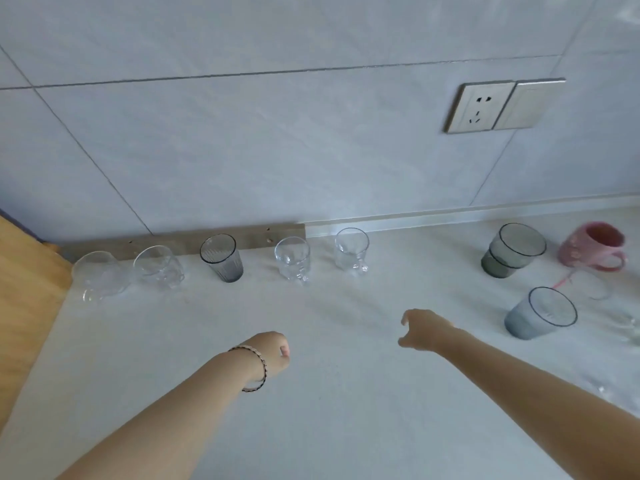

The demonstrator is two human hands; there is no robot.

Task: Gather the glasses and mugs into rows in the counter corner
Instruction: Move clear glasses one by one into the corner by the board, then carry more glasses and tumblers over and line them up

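Note:
Along the back wall stands a row: two clear glasses [98, 275] [159, 266], a dark ribbed glass [222, 258], and two clear glass mugs [293, 259] [351, 251]. Further right are a grey-green glass [512, 250], a pink mug [593, 245] and a blue-grey glass [540, 312]. My left hand [272, 355], with a bracelet on the wrist, hovers over the counter with fingers curled and nothing in it. My right hand [424, 330] hangs over the middle of the counter, fingers apart and holding nothing, left of the blue-grey glass.
The white counter [329, 393] meets a tiled wall with a socket plate [502, 105]. A wooden panel [27, 292] borders the counter at the left. More clear glassware [627, 327] shows faintly at the right edge.

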